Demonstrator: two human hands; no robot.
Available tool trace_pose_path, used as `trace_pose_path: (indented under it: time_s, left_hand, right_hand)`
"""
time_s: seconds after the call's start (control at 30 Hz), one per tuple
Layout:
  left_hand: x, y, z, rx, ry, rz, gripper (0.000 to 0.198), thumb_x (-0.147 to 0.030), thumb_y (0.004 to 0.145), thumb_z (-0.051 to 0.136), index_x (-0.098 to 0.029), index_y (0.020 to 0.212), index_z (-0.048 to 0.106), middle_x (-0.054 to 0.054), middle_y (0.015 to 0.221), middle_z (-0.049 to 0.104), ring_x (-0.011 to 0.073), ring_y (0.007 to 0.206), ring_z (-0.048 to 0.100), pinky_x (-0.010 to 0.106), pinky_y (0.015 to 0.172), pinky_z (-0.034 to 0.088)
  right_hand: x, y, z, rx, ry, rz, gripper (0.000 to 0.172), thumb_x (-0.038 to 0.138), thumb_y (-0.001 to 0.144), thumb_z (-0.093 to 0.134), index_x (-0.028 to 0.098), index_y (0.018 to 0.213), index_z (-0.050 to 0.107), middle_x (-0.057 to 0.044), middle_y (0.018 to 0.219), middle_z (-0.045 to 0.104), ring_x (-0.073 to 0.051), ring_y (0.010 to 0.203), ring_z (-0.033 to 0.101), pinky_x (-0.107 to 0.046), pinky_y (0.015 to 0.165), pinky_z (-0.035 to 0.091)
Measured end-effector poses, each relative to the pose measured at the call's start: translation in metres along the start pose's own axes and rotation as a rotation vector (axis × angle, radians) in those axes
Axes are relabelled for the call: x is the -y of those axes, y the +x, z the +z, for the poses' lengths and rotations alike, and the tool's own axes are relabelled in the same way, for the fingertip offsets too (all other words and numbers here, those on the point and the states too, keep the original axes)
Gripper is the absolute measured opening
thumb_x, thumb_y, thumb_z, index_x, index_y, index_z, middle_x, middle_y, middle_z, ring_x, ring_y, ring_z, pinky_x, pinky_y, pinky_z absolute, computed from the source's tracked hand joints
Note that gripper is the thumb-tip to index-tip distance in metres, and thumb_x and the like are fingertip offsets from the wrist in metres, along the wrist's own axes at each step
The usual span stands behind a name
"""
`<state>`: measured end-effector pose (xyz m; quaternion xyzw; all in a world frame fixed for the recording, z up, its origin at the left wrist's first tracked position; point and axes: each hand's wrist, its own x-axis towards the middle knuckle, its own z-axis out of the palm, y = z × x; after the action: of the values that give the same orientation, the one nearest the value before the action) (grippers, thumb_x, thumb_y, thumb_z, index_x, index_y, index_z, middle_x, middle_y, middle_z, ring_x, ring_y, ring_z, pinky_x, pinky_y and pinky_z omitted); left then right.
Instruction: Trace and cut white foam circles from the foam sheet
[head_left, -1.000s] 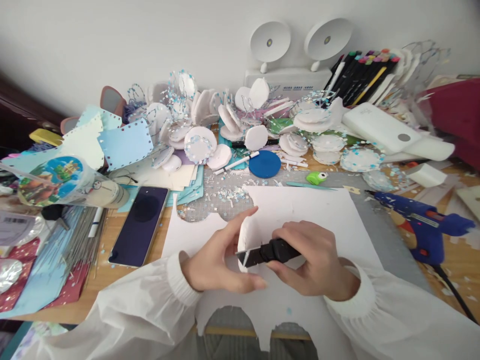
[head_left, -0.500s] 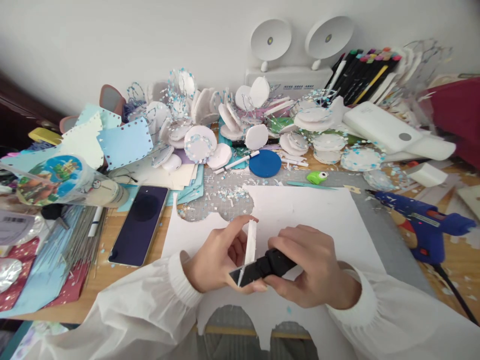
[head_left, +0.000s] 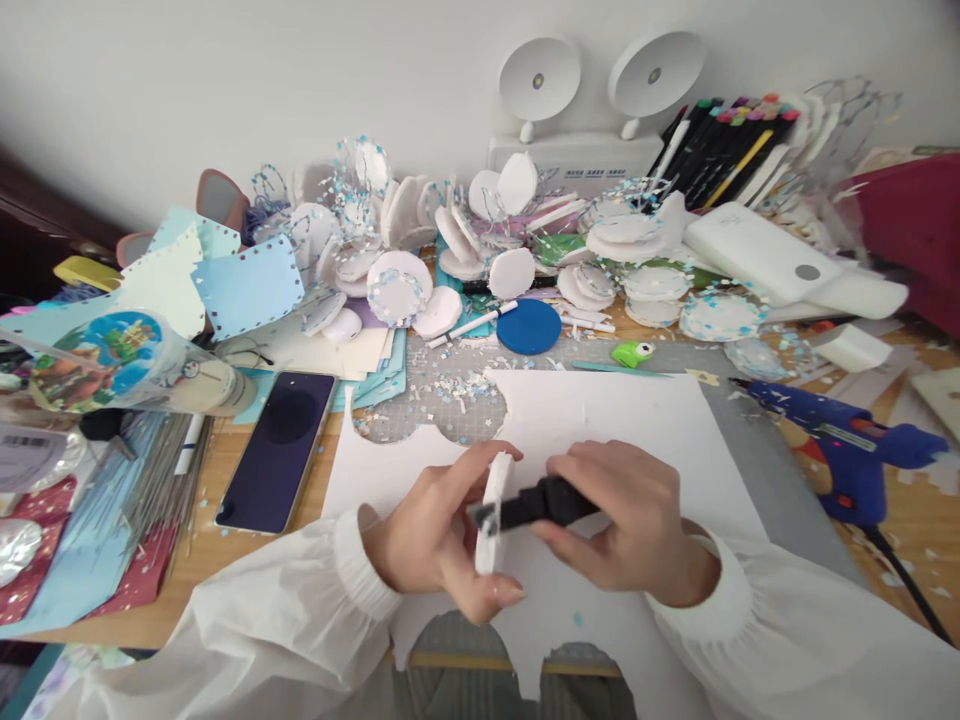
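My left hand point(head_left: 450, 530) grips a white foam disc point(head_left: 487, 550) by its edge, between thumb and fingers, with the disc seen nearly edge-on. My right hand point(head_left: 622, 520) is closed around a black utility knife point(head_left: 536, 503). The knife's front end points left and lies across the disc's edge; its blade tip is blurred. Both hands are above a large white sheet point(head_left: 622, 420) that has rounded pieces cut out of its edges.
Finished-looking white discs point(head_left: 397, 290) with blue-flecked strands crowd the back. A phone point(head_left: 277, 450) lies left, a blue glue gun point(head_left: 847, 440) right. A blue round lid point(head_left: 529, 327) and green punch point(head_left: 632, 353) sit behind the sheet on a grey cutting mat point(head_left: 795, 500).
My right hand has swung the knife's front end upward, from low on the disc to about its middle. The disc has turned slightly, and my left thumb now shows below it.
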<state>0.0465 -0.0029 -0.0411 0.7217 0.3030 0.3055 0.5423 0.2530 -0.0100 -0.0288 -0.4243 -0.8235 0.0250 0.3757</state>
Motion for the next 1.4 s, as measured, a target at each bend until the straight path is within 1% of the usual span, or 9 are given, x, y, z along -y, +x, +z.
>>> trace_pose_path:
  time_s: [0.17,0.37,0.53,0.7,0.9,1.13,1.23,1.33,1.4]
  left_hand:
    - [-0.002,0.000,-0.002,0.068,-0.073,0.053,0.089,-0.054,0.053,0.075,-0.021,0.126,0.036,0.001,0.080,0.060,0.0144,0.060,0.055,0.024,0.051,0.044]
    - [-0.005,0.005,-0.004,0.016,-0.122,-0.026,0.094,-0.042,0.056,0.081,-0.026,0.134,0.031,0.009,0.117,0.054,0.0249,0.096,0.059,0.040,0.085,0.050]
    - [-0.002,0.005,-0.001,0.045,-0.153,0.001,0.098,-0.034,0.059,0.083,-0.026,0.138,0.028,0.010,0.120,0.052,0.0271,0.106,0.057,0.044,0.095,0.046]
    - [-0.003,0.005,-0.002,0.023,-0.219,-0.105,0.097,-0.040,0.056,0.086,-0.032,0.138,0.035,0.010,0.133,0.045,0.0298,0.117,0.051,0.046,0.099,0.045]
    - [-0.005,0.004,-0.002,-0.013,-0.235,-0.135,0.098,-0.038,0.052,0.089,-0.032,0.136,0.039,0.009,0.133,0.046,0.0298,0.115,0.052,0.046,0.097,0.047]
    - [-0.002,0.001,-0.001,-0.016,-0.275,-0.075,0.096,-0.025,0.055,0.088,-0.036,0.136,0.037,0.007,0.135,0.046,0.0302,0.121,0.049,0.045,0.098,0.046]
    - [-0.003,0.003,-0.002,0.013,-0.274,-0.065,0.097,-0.019,0.059,0.085,-0.039,0.138,0.032,0.006,0.136,0.045,0.0286,0.123,0.048,0.045,0.101,0.044]
    - [-0.004,0.004,-0.004,0.042,-0.308,-0.049,0.104,-0.027,0.057,0.087,-0.039,0.141,0.026,0.007,0.137,0.043,0.0306,0.125,0.046,0.051,0.105,0.038]
    - [-0.003,0.004,-0.004,0.045,-0.314,-0.058,0.097,-0.033,0.063,0.084,-0.036,0.141,0.027,0.008,0.139,0.040,0.0324,0.127,0.044,0.053,0.106,0.036]
  right_hand:
    - [-0.018,0.002,-0.006,-0.101,-0.057,0.170,0.020,0.039,0.085,0.058,0.019,0.081,0.058,-0.002,0.063,0.063,-0.014,0.054,0.057,-0.026,0.052,0.041]
    - [-0.004,0.002,-0.006,-0.012,0.074,-0.017,0.029,0.046,0.088,0.050,0.019,0.082,0.056,-0.002,0.060,0.059,-0.014,0.051,0.052,-0.029,0.051,0.038]
    - [0.008,0.001,-0.003,0.008,0.046,-0.107,0.035,0.048,0.089,0.048,0.016,0.078,0.057,-0.002,0.056,0.054,-0.014,0.050,0.048,-0.030,0.051,0.034]
    - [0.010,0.004,-0.007,0.028,-0.012,-0.131,0.035,0.047,0.086,0.050,0.016,0.073,0.058,-0.001,0.055,0.053,-0.014,0.048,0.048,-0.030,0.050,0.033]
    - [0.006,0.003,-0.009,-0.003,-0.021,-0.062,0.031,0.047,0.083,0.056,0.017,0.073,0.057,-0.002,0.055,0.057,-0.014,0.048,0.052,-0.030,0.050,0.036]
    - [-0.018,0.005,-0.015,-0.140,-0.087,0.081,0.019,0.038,0.083,0.059,0.020,0.082,0.057,-0.002,0.059,0.063,-0.016,0.051,0.057,-0.029,0.050,0.040]
    - [-0.014,0.005,-0.014,-0.092,-0.033,0.037,0.024,0.043,0.085,0.056,0.020,0.081,0.056,-0.002,0.058,0.061,-0.015,0.048,0.054,-0.029,0.049,0.039]
    - [-0.004,0.003,-0.009,-0.033,0.000,0.000,0.028,0.046,0.086,0.054,0.020,0.078,0.055,-0.002,0.057,0.060,-0.015,0.048,0.053,-0.029,0.049,0.037]
    - [0.000,0.002,-0.006,-0.014,0.002,-0.018,0.030,0.048,0.086,0.053,0.019,0.078,0.055,-0.002,0.057,0.059,-0.015,0.049,0.053,-0.029,0.050,0.037]
